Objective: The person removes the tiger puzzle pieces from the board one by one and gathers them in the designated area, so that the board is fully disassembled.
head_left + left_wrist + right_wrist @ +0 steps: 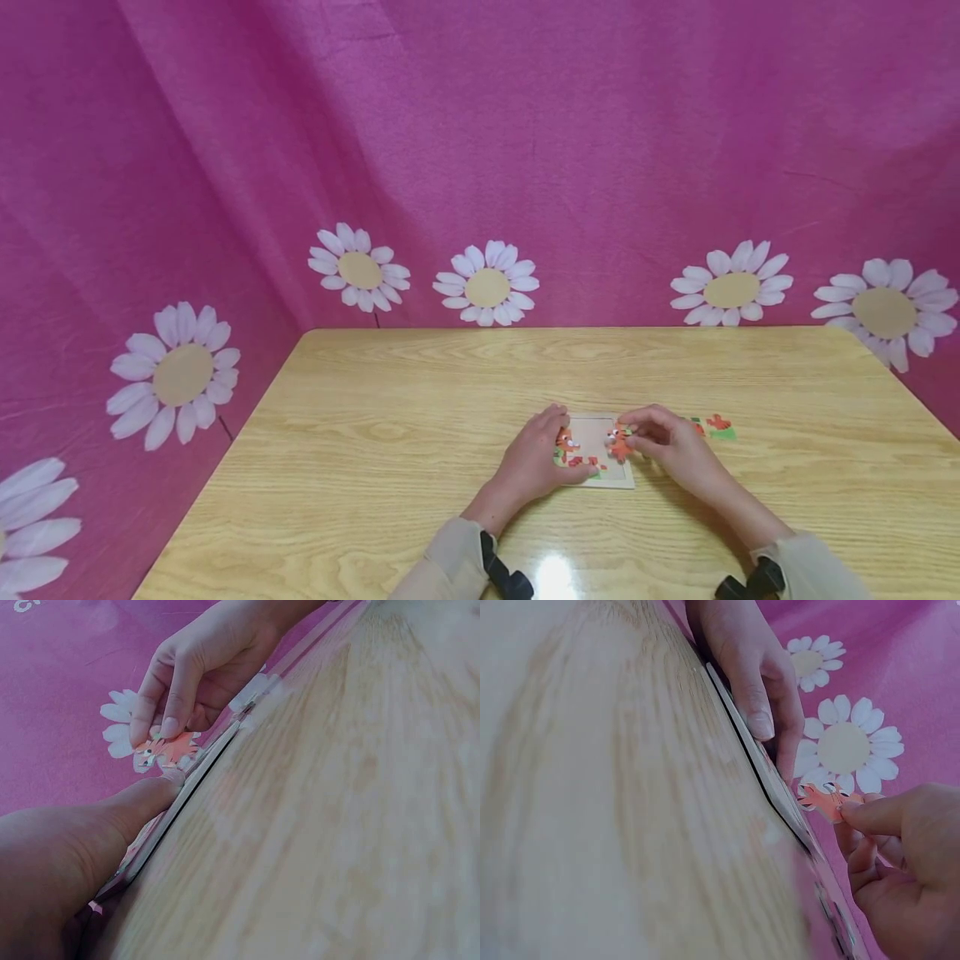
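Observation:
A light wooden puzzle board (618, 477) lies on the table, with orange, red and green pieces set along its left and front parts. My left hand (534, 457) holds the board's left side, fingers at the far left corner and thumb (150, 796) over the near edge. Between thumb and fingertips, my right hand (678, 446) pinches an orange puzzle piece (619, 443) with a printed animal face. That piece hangs over the board's right part, tilted in the right wrist view. Part of the board is hidden under the left hand.
Right of the board, beyond the right hand, lie loose orange and green puzzle pieces (722, 427). The wood-grain table (360, 433) reaches back to a pink cloth (600, 150) with white daisies. Dark wrist straps (495, 562) sit over the sleeves.

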